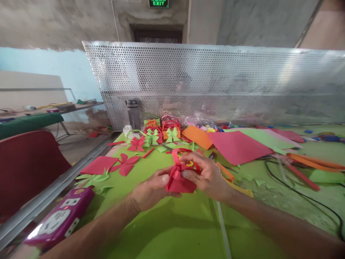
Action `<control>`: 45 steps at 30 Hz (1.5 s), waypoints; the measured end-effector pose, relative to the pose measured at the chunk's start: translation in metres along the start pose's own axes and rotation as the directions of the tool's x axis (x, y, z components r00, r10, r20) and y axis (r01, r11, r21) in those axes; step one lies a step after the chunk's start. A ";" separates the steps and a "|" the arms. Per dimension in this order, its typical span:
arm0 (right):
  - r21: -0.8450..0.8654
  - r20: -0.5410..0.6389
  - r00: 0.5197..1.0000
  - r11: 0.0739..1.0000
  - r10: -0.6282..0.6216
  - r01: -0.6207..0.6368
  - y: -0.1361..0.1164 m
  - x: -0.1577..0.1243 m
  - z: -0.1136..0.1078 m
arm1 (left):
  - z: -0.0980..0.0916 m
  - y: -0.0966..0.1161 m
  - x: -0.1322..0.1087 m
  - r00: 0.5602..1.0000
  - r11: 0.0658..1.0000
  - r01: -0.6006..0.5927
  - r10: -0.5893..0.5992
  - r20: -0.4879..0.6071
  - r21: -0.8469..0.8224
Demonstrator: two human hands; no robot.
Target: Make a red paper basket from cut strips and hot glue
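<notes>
Between my two hands, above the green table, is a small red paper bag [179, 186] with a red strip handle looping up from it. My left hand [153, 185] grips its left side, thumb in front and fingers behind. With thumb and index finger, my right hand [206, 174] pinches the bag's upper right part near the handle; a folded red paper piece shows at its front. Just behind the bag, yellow-handled scissors are partly hidden by my right hand. Left of it lie a red paper bow cutout [125, 164] and a red paper sheet [99, 164].
Several finished paper bags with bows [171, 135] stand at the back beside a grey bottle [133, 114]. A purple case [61, 217] lies at the left edge. Coloured sheets [239, 145], a black cable [302, 196] and scraps cover the right. A perforated metal screen [215, 68] borders the back.
</notes>
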State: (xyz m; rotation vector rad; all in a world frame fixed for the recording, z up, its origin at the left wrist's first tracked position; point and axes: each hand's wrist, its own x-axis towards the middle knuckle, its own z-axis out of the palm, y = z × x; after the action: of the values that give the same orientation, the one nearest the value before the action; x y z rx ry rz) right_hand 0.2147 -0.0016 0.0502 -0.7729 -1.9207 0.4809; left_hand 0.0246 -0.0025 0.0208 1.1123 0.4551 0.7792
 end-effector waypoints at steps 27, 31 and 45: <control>-0.549 -0.070 0.943 0.802 -0.324 0.235 0.005 -0.009 0.010 | 0.022 0.004 0.004 0.606 0.375 -0.250 0.780 -0.158 0.893; -0.543 -0.075 0.935 0.801 -0.347 0.253 0.005 -0.009 0.008 | 0.023 0.005 0.002 0.637 0.394 -0.261 0.756 -0.150 0.881; -0.687 0.038 0.898 0.641 -0.438 0.341 0.003 -0.010 0.002 | 0.019 0.014 -0.002 0.551 0.068 -0.237 0.831 0.076 0.969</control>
State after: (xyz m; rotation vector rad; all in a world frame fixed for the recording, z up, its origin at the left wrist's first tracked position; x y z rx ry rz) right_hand 0.2173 -0.0063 0.0416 -0.7708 -2.0612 -0.5896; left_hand 0.0315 -0.0126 0.0409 2.3242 1.0526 1.7163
